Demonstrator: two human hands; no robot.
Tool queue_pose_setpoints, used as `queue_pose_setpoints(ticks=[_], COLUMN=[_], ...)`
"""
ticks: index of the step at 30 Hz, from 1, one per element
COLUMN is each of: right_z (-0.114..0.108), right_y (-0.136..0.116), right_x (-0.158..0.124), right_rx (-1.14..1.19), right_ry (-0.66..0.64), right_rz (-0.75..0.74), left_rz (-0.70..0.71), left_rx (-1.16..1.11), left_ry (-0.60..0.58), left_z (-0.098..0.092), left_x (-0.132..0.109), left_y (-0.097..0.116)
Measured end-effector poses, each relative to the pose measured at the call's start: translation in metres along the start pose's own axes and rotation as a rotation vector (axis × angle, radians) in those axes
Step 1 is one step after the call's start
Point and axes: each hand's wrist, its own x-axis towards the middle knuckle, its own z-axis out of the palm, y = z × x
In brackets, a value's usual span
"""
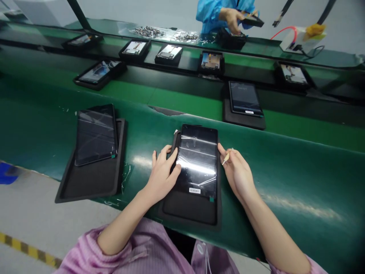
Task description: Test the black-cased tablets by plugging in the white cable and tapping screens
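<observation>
- Middle of the frame: a dark tablet (198,161) lies flat in a black tray (191,215) on the near edge of a green belt (285,167). Its upper end pokes past the tray's top.
- A shiny, wrinkled film covers the tablet. There is a white label (194,190) near its lower end and a small green tab (211,198) at the lower right corner.
- The left hand (164,173) rests open on the tablet's left edge. Its fingers are spread, some on the glass and some on the tray rim, and it grips nothing.
- The right hand (238,171) sits just beside the tablet's right edge, with the forefinger touching that edge. The other fingers pinch a thin pale stick (226,156), which points toward the tablet.
- The two hands are apart, one on each side of the tablet.
- Left of the frame: a second tablet (95,135), also under film, lies at the upper end of a bigger tray (91,186), near the person and touched by no one.
- Right of centre, farther up the belt: a third tablet (245,98) on its own tray.
- Along the top: a row of open devices in trays, one of them at centre (211,61), with a heap of screws (148,31) behind them.
- Top centre: a co-worker's hand (230,17), with a blue sleeve, holds a device (252,19).
- Upper right: a white box (296,40) with a red wire.
- Bottom edge: the person's pink sleeves (137,251).
</observation>
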Motion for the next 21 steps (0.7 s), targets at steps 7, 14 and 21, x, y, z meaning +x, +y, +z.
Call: queue_pose_setpoints(ticks=[7, 14, 21], right_z=[-0.008, -0.012, -0.014], right_y=[-0.002, 0.000, 0.000], right_x=[0.007, 0.012, 0.011], right_rx=[-0.052, -0.075, -0.086], right_ry=[0.076, 0.059, 0.036], right_rz=[-0.035, -0.028, -0.007], left_rz=[0.094, 0.379, 0.588], left_rx=[0.010, 0.158, 0.232], left_ry=[-0.106, -0.184, -0.302], left_z=[-0.015, -0.029, -0.032], left_x=[-0.016, -0.032, -0.030], left_y=[-0.011, -0.004, 0.002])
